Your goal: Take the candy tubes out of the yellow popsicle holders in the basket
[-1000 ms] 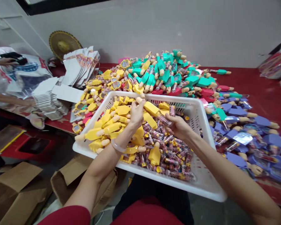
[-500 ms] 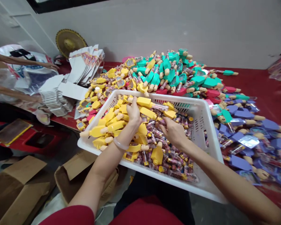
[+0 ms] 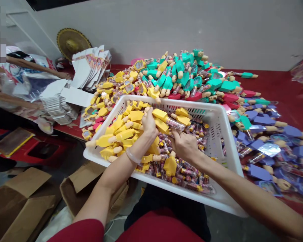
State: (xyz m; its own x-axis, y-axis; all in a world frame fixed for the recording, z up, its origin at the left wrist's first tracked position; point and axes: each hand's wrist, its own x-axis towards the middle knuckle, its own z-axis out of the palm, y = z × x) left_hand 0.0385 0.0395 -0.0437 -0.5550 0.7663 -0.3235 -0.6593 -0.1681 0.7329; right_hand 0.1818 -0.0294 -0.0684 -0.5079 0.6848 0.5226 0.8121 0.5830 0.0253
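A white plastic basket [image 3: 224,134] holds yellow toy pieces [image 3: 125,135] on its left and small clear tubes with yellow caps [image 3: 189,173] on its right. Over the middle, my left hand [image 3: 149,123] is closed around yellow toy pieces [image 3: 160,115], one of which has a clear tube [image 3: 175,123] sticking out to the right. My right hand [image 3: 185,144] is closed just below that tube, its fingertips pinched near the end of the lower yellow piece. What it pinches is too small to make out.
Behind the basket, yellow, green [image 3: 183,79] and pink toys are heaped on a red table [image 3: 280,82]; purple ones [image 3: 261,171] lie right. White cards [image 3: 57,104] stand left, near another person's arms [image 3: 35,65]. Open cardboard boxes [image 3: 83,178] sit on the floor at lower left.
My left hand has shifted slightly right and down with the yellow pieces. My right hand has moved slightly left and its fingers have closed more tightly.
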